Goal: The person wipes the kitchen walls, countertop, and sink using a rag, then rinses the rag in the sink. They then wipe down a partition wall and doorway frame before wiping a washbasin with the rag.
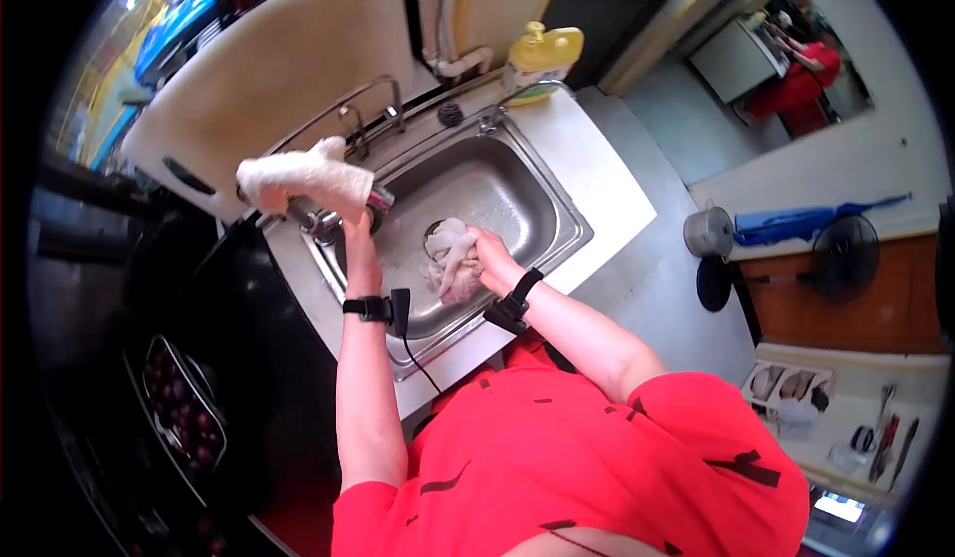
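Observation:
In the head view, my right hand (489, 251) is closed on a wet, whitish-pink cloth (456, 264), bunched up low in the steel sink (517, 174). My left hand (360, 234) is raised at the sink's left side, beside a chrome tap (316, 217). A white towel (303, 177) hangs over the pipework there, and it and the tap hide most of my left fingers. A small red and silver piece (380, 197) shows just beyond that hand; its kind is unclear. Water wets the sink floor around the cloth.
A yellow jug (542, 62) stands at the sink's far right corner, near a second tap (487, 119). A dark scrubber (451, 113) sits on the back rim. A tray of dark round fruit (184, 408) lies at left. A pot (708, 231) and a pan (846, 257) are at right.

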Demonstrator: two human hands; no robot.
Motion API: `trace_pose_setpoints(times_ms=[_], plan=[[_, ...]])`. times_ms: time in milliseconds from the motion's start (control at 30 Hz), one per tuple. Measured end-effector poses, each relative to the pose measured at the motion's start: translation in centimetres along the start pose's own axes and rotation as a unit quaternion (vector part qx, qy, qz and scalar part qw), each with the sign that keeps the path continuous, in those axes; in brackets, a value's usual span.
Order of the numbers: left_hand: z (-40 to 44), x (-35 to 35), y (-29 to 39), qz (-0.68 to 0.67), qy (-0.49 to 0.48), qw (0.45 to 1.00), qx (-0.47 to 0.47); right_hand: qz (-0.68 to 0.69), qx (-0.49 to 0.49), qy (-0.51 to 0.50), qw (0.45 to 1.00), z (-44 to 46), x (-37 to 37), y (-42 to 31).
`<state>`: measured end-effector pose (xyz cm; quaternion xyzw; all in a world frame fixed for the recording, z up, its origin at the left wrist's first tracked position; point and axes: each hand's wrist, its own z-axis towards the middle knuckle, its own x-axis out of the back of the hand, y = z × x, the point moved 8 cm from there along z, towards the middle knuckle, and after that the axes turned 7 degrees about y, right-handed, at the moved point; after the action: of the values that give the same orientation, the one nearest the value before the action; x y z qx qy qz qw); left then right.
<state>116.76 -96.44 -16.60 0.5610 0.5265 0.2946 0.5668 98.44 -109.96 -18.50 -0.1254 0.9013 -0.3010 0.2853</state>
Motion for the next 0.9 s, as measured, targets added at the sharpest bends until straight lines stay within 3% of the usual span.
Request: trace_pose_setpoints(times_ms=[100, 133, 200, 267, 333, 367, 400, 433, 467, 533, 600, 667, 733, 867, 900], plan=[[-5.0, -2.8, 3.7, 0.058, -0.03, 0.997, 0.029, 0.086, 0.015, 0.01, 0.996, -1.6, 0.4, -1.6], [-5.4, -2.6, 1.9, 0.107, -0.031, 0.993, 0.029, 0.097, 0.024, 0.018, 0.995, -1.8, 0.4, -1.8], [-10.4, -5.0, 1.8, 0.051, -0.053, 0.988, 0.134, 0.184, 0.055, -0.003, 0.981, -2.9, -0.9, -2.6], [-12.3, -7.0, 0.7, -0.083, -0.149, 0.977, 0.131, 0.176, 0.029, -0.014, 0.984, -4.5, -1.1, -1.8], [-12.2, -7.7, 1.1, -0.107, -0.128, 0.98, 0.108, -0.114, 0.063, 0.037, 0.991, -5.1, -0.8, -0.6], [-12.6, -8.4, 3.7, 0.026, -0.143, 0.989, -0.005, -0.101, 0.098, 0.037, 0.989, -6.0, -1.6, -0.6], [-13.1, -9.4, 5.8, 0.157, -0.149, 0.969, -0.122, -0.089, 0.042, 0.032, 0.995, -6.6, -1.5, -0.1], [-13.8, -9.4, 6.4, 0.211, -0.118, 0.954, -0.176, -0.063, 0.029, -0.002, 0.998, -5.4, -1.2, 0.9], [-14.5, -9.6, 7.0, 0.257, -0.107, 0.939, -0.2, -0.061, 0.043, -0.013, 0.997, -5.4, -1.6, 1.1], [-14.7, -8.4, 6.8, 0.213, -0.035, 0.958, -0.19, -0.082, 0.1, -0.009, 0.992, -6.7, -2.8, 0.4], [-13.8, -6.8, 6.5, 0.191, 0.051, 0.971, -0.136, 0.036, -0.007, -0.084, 0.996, -4.8, -2.1, 3.7], [-12.8, -5.1, 5.9, 0.169, 0.102, 0.973, -0.119, 0.127, -0.099, -0.201, 0.966, -8.1, -4.0, 2.0], [-14.2, -6.9, 8.3, 0.085, 0.141, 0.975, -0.148, 0.026, -0.222, -0.218, 0.95, -8.3, -2.4, 3.2], [-17.4, -13.4, 7.3, 0.283, 0.004, 0.928, -0.241, 0.084, -0.199, -0.296, 0.93, -8.0, -1.0, -1.0], [-19.0, -15.6, 7.2, 0.331, -0.015, 0.9, -0.282, 0.075, -0.223, -0.269, 0.934, -7.2, 1.2, -1.8]])
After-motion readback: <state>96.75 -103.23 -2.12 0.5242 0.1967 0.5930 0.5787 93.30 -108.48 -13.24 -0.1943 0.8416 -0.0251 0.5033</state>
